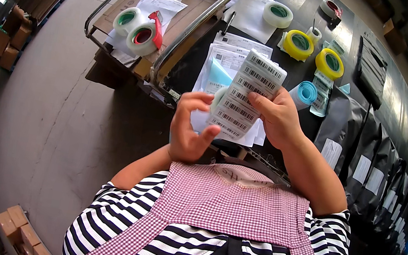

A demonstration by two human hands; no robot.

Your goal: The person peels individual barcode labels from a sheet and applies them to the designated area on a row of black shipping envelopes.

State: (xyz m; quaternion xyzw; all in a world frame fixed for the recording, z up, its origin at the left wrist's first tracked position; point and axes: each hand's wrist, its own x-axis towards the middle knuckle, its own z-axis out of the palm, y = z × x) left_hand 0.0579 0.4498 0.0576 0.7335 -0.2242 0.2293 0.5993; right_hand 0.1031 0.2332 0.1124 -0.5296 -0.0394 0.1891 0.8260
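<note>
Edging the grey floor [20, 149], cartons [12, 225] are stacked. Over the black tabletop [356, 23], barcode labels [242, 98] are gripped in the right hand [281, 118]; the left hand [187, 129] is held fingers apart.

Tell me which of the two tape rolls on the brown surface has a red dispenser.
The right-hand roll: a red dispenser is fitted to it, while the left-hand roll has none.

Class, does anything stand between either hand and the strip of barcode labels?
Nothing visible separates the right hand from the label strip: the thumb lies on its face. Between the left hand and the strip's left side, a pale rounded edge shows; contact is unclear.
</note>
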